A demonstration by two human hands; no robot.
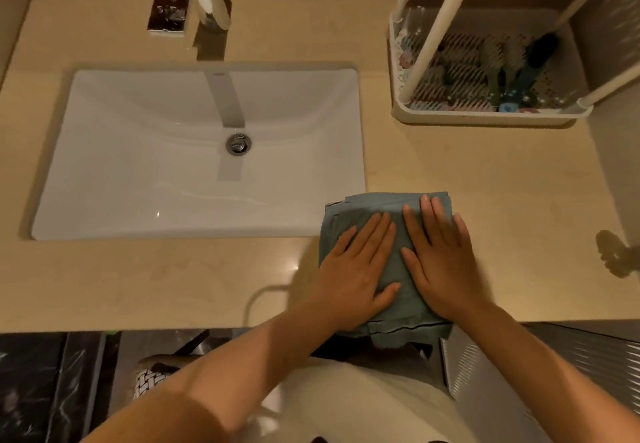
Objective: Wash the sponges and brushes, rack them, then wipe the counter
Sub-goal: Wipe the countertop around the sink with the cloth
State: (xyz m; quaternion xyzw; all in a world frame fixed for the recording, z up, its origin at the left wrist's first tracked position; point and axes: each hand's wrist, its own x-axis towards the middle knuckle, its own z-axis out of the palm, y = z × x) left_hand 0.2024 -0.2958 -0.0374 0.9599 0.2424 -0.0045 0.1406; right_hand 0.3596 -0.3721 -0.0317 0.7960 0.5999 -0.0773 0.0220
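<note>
A folded grey-blue cloth (367,208) lies on the beige counter (156,279) just right of the sink's front corner, its near edge hanging over the counter's front. My left hand (360,262) and my right hand (440,259) press flat on it side by side, fingers straight and pointing away from me. At the back right stands a white drying rack (485,120) holding several brushes (533,61) and sponges, blurred and partly hidden behind the rack's white posts.
A white rectangular sink (138,151) with a metal drain fills the left middle. The chrome faucet (204,6) rises behind it. A wall borders the counter on the right. The floor and my light clothing show below the counter's front edge.
</note>
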